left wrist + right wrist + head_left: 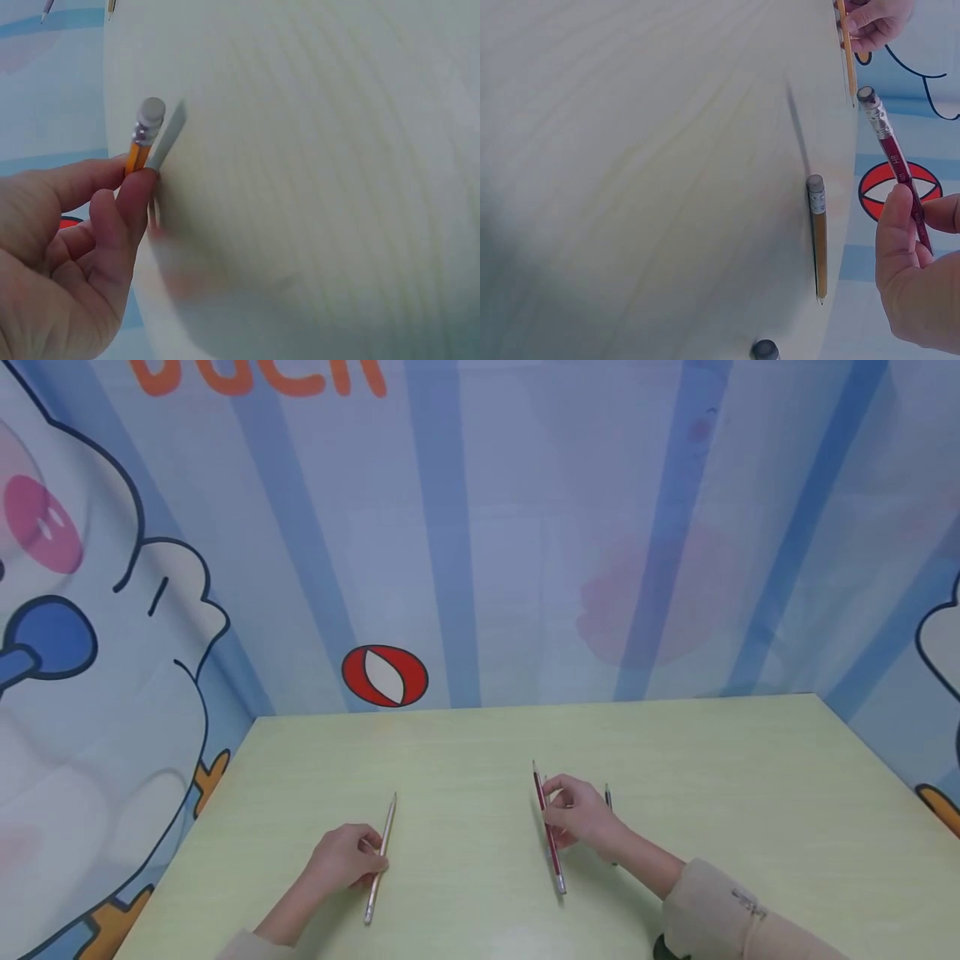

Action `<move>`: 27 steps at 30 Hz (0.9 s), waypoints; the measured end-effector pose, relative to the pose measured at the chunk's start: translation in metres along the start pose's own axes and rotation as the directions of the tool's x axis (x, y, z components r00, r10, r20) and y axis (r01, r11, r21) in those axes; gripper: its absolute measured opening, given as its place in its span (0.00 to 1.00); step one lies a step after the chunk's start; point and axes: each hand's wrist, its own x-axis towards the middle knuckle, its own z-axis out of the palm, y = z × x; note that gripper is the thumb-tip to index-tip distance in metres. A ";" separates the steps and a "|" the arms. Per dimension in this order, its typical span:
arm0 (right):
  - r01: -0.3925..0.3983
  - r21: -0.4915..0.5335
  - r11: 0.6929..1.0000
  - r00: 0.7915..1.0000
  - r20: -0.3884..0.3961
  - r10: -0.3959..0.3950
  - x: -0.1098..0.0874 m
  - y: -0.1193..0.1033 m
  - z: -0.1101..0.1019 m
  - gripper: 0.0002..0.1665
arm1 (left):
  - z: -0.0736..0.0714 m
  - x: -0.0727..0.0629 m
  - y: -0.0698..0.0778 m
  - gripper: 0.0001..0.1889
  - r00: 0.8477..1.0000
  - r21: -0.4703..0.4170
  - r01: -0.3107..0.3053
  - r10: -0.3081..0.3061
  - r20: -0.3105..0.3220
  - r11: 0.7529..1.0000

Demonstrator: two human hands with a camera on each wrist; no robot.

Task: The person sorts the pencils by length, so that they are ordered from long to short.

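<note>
My left hand [347, 857] pinches an orange pencil [137, 156] between thumb and fingers, its white eraser end pointing toward me. In the head view this pencil [381, 860] looks pale, and its sharpened tip points away. My right hand [583, 814] pinches a dark red pencil [551, 835] with a silver ferrule, tilted with its tip away from me. Under that hand a yellow pencil [820, 251] lies on the table, mostly hidden in the head view. Right of the hand lies a dark pencil [608, 797], partly covered by the wrist; its end [766, 350] shows in the right wrist view.
The pale yellow-green table [465, 760] runs back to a blue striped backdrop [517, 568] with cartoon figures. A printed red and white ball [385, 676] sits just above the table's rear edge. Printed side panels [97, 735] border the table.
</note>
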 end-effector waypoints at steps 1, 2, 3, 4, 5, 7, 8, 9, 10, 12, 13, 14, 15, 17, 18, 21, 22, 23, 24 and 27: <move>-0.004 0.003 1.000 1.000 -0.001 0.004 0.000 0.000 0.000 0.17 | 0.000 0.000 0.000 0.10 1.000 0.002 0.005 -0.005 0.001 1.000; -0.007 0.005 1.000 1.000 0.001 0.007 0.000 0.000 0.000 0.17 | -0.001 0.000 0.000 0.10 1.000 0.006 0.009 -0.009 0.000 1.000; -0.008 0.004 1.000 1.000 0.001 0.008 0.000 0.001 0.001 0.17 | -0.001 0.000 0.000 0.11 1.000 0.009 0.014 -0.014 0.002 1.000; -0.008 0.006 1.000 1.000 0.001 0.008 0.001 0.001 0.001 0.17 | -0.001 0.000 0.000 0.11 1.000 0.009 0.019 -0.019 0.004 1.000; -0.008 0.008 1.000 1.000 0.001 0.008 0.001 0.001 0.001 0.17 | -0.001 0.000 -0.001 0.11 1.000 0.006 0.023 -0.023 0.003 1.000; -0.005 0.008 1.000 1.000 0.005 0.005 0.001 0.003 0.001 0.17 | -0.001 0.000 -0.001 0.11 0.999 -0.002 0.032 -0.032 0.004 0.999; -0.004 0.008 1.000 1.000 0.009 0.004 0.001 0.003 0.002 0.18 | -0.001 0.000 -0.002 0.11 0.999 -0.008 0.036 -0.036 0.004 0.999; -0.005 0.012 1.000 1.000 0.009 0.005 0.001 0.003 0.002 0.18 | -0.001 0.000 -0.002 0.11 0.999 -0.016 0.039 -0.039 0.005 0.999; -0.003 0.014 1.000 1.000 0.010 0.003 0.001 0.003 0.002 0.17 | -0.001 0.000 -0.003 0.11 0.999 -0.025 0.042 -0.042 0.005 0.999; -0.006 0.018 1.000 1.000 0.017 0.006 0.001 0.004 0.003 0.18 | -0.001 0.000 -0.004 0.12 0.999 -0.049 0.051 -0.051 0.007 0.998; -0.007 0.017 1.000 1.000 0.020 0.007 0.002 0.004 0.003 0.18 | -0.001 0.000 -0.005 0.12 0.998 -0.059 0.055 -0.055 0.008 0.997; -0.009 0.018 1.000 1.000 0.021 0.009 0.002 0.004 0.004 0.18 | -0.001 0.000 -0.005 0.12 0.998 -0.071 0.059 -0.059 0.010 0.996; -0.010 0.020 1.000 1.000 0.023 0.009 0.002 0.004 0.004 0.18 | -0.002 0.000 -0.005 0.12 0.998 -0.083 0.063 -0.062 0.014 0.995; -0.014 0.020 1.000 0.999 0.030 0.013 0.003 0.006 0.006 0.19 | -0.002 0.000 -0.005 0.12 0.998 -0.104 0.069 -0.068 0.020 0.992; -0.014 0.018 1.000 0.999 0.033 0.014 0.004 0.006 0.007 0.19 | -0.002 0.000 -0.005 0.12 0.997 -0.115 0.073 -0.071 0.024 0.991; -0.011 0.013 1.000 0.999 0.049 0.010 0.005 0.008 0.012 0.19 | -0.002 0.000 -0.005 0.12 0.996 -0.139 0.083 -0.079 0.034 0.987; -0.009 0.009 1.000 0.998 0.055 0.009 0.005 0.008 0.015 0.19 | -0.002 0.000 -0.004 0.13 0.996 -0.145 0.085 -0.081 0.036 0.986; -0.006 0.007 1.000 0.998 0.063 0.006 0.005 0.008 0.017 0.19 | -0.002 0.000 -0.004 0.13 0.996 -0.150 0.089 -0.084 0.038 0.985; -0.003 0.006 1.000 0.997 0.071 0.003 0.005 0.008 0.020 0.19 | -0.001 0.000 -0.004 0.13 0.995 -0.154 0.092 -0.087 0.040 0.984; 0.006 0.009 1.000 0.995 0.095 -0.007 0.006 0.008 0.029 0.19 | 0.000 0.000 -0.004 0.14 0.995 -0.167 0.099 -0.093 0.046 0.981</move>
